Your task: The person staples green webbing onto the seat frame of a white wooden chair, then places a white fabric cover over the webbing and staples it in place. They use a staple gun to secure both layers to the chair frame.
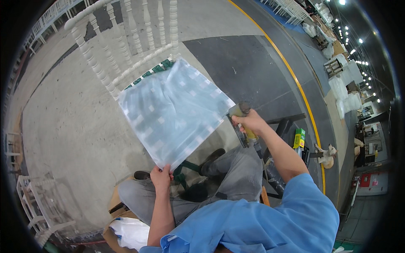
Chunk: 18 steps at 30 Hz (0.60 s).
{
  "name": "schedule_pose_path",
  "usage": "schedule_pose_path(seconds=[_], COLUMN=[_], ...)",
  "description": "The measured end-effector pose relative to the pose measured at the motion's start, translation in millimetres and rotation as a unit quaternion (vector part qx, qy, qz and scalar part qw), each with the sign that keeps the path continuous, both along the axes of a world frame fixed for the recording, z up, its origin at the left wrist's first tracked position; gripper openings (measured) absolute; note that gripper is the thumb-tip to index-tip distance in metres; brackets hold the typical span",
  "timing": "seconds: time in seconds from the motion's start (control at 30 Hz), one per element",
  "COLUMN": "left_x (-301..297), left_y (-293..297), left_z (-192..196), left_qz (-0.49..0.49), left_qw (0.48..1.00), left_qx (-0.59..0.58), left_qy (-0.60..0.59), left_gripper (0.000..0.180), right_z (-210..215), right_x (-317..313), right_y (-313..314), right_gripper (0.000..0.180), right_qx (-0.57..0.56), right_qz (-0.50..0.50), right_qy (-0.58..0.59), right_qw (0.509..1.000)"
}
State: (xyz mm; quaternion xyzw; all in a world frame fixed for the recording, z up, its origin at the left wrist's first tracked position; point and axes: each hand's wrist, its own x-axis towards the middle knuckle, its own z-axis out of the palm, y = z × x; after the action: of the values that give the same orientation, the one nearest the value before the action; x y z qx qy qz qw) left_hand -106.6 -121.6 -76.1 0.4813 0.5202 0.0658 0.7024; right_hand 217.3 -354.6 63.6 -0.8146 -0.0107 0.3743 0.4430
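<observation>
Two hands at work over a chair seat, seen from above. Far left: stacked white chair frames (36,202) on the grey concrete floor (67,122). Further in, a white spindle-back chair (122,38), tipped away, its backrest toward the top of view. Across its seat, a square sheet of clear plastic film (173,109), milky and checkered with pale squares, a strip of green webbing (158,68) showing at the far edge by the backrest. Left hand (161,177) at the near corner of the film, fingers curled and pinching that corner, pulling it down toward the lap. Below, grey trousers, dark shoes, a white bag (130,232) beside the knee. Right of the film, right hand (252,122) closed tight around the handle of a staple gun (241,116), yellow-bodied with a dark magazine, its nose touching the right corner of the film. Beyond the forearm, blue sleeve, a dark metal stand (287,122), a small green box (299,138) on it. Farther right, a curving yellow floor line (295,82), then a small pale dog (327,154) near that line, and wrapped white bundles (344,90) along the far wall.
</observation>
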Motion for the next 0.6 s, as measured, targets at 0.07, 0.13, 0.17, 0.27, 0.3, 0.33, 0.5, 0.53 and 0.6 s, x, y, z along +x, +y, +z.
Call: schedule_pose_path(seconds=[0.07,0.13,0.17,0.27,0.3,0.33,0.5,0.53,0.6], left_x=[-1.4,-1.0,1.4,-6.1,-6.0,-6.3,-6.5,-5.8,-8.1], left_y=[1.2,-0.9,-1.4,4.5,6.6,8.1,8.5,8.3,8.8], left_z=[-0.7,-1.1,-0.9,-13.6,-12.0,-10.4,-3.5,-2.6,-2.2], left_qz=[-0.002,-0.010,-0.015,-0.015,-0.011,-0.005,0.002,0.009,0.019], left_qw=[1.000,1.000,1.000,0.994,0.996,0.998,0.999,0.998,0.998], left_qx=[0.009,0.008,0.008,0.099,0.080,0.061,0.052,0.053,0.050], left_qy=[-0.004,0.000,-0.001,0.045,0.033,0.021,-0.013,-0.016,-0.026], left_gripper=[0.019,0.018,0.018,0.016,0.016,0.017,0.018,0.018,0.017], right_z=[15.2,30.2,36.8,53.1,55.8,57.9,52.5,48.2,37.5], right_x=[-2.8,-10.2,-16.0,-39.0,-48.0,-56.1,-71.4,-70.2,-66.1], right_y=[-8.6,-23.1,-31.0,-43.6,-48.0,-51.1,-55.2,-51.1,-33.6], right_gripper=[0.025,0.032,0.033,0.039,0.040,0.041,0.044,0.043,0.039], right_qx=[0.008,0.021,0.047,0.147,0.169,0.192,0.180,0.169,0.146], right_qz=[-0.027,-0.036,-0.050,-0.074,-0.074,-0.072,-0.066,-0.054,-0.023], right_qy=[0.019,0.037,0.048,0.089,0.086,0.082,0.044,0.043,0.043], right_qw=[0.999,0.998,0.996,0.982,0.979,0.975,0.981,0.983,0.988])
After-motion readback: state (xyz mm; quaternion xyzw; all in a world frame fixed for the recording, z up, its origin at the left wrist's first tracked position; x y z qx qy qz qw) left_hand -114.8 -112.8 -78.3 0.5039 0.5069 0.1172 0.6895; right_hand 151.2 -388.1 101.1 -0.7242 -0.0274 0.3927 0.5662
